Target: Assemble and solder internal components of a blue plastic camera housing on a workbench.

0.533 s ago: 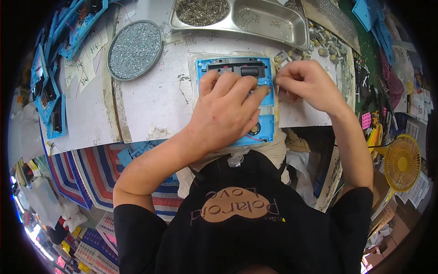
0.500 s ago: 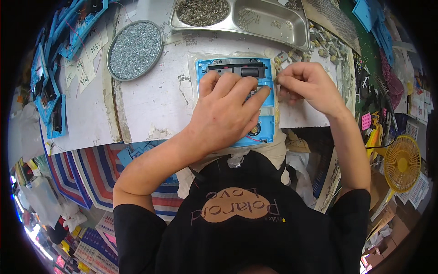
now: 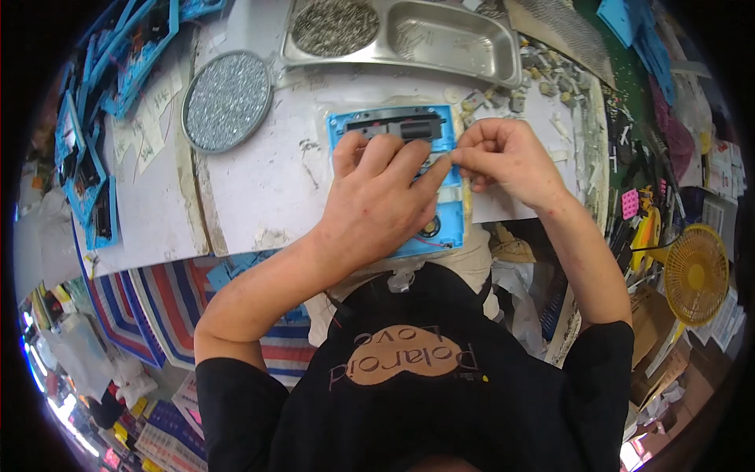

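A blue plastic case (image 3: 450, 228) lies open on the worktable in front of me, with black parts and a round speaker-like piece inside. My left hand (image 3: 379, 193) lies over its middle with bent fingers, holding it down; its fingertips are partly hidden. My right hand (image 3: 507, 161) is closed in a pinch at the case's right edge, close against my left index finger. Whatever sits between those fingertips is too small to make out. A black roller-like part (image 3: 418, 128) shows in the upper part of the case.
Left of the case stands a round dish of small silvery screws (image 3: 228, 102). Behind it is a metal tray (image 3: 452, 39) with a heap of small metal pieces. Small loose parts (image 3: 543, 82) litter the right back. Blue housings (image 3: 98, 181) pile at left; a yellow fan (image 3: 696, 274) is at right.
My right hand has moved left onto the case's edge, and its fingertips now meet my left index finger. My left hand stays over the case. The whole view has shifted slightly.
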### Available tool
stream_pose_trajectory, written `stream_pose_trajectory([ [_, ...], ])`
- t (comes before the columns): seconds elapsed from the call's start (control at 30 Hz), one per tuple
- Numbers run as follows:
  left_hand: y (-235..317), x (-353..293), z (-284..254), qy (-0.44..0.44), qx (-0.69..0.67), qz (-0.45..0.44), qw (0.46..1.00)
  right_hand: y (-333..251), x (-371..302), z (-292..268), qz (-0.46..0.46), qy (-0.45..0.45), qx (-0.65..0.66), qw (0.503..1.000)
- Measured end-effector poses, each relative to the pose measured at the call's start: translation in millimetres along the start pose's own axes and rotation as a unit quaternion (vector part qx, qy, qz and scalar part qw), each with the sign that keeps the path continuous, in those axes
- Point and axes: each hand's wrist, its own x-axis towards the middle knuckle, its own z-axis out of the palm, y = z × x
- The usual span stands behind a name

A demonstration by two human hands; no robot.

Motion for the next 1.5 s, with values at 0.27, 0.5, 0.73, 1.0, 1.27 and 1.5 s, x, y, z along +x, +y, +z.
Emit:
stream_pose_trajectory([
  [0.27, -4, 13, -6, 0.03, -0.043, -0.001, 0.999, 8, -1, 1, -0.054, 0.042, -0.069, 0.995],
  [0.5, -14, 26, -15, 0.021, -0.055, 0.023, 0.998, -48, 36, -172, -0.153, 0.312, -0.16, 0.924],
  [0.73, -25, 33, -9, 0.02, -0.093, -0.001, 0.995, -16, 156, -447, 0.088, 0.57, -0.373, 0.727],
  [1.0, -21, 46, -10, -0.032, -0.121, -0.102, 0.987, 37, 213, -538, 0.225, 0.589, -0.251, 0.735],
  [1.27, -24, 44, 3, 0.0, -0.089, -0.067, 0.994, 80, 197, -654, 0.066, 0.671, -0.062, 0.736],
  [1.5, -23, 35, -5, 0.027, -0.058, -0.076, 0.995, -11, 157, -481, -0.244, 0.524, 0.32, 0.751],
])
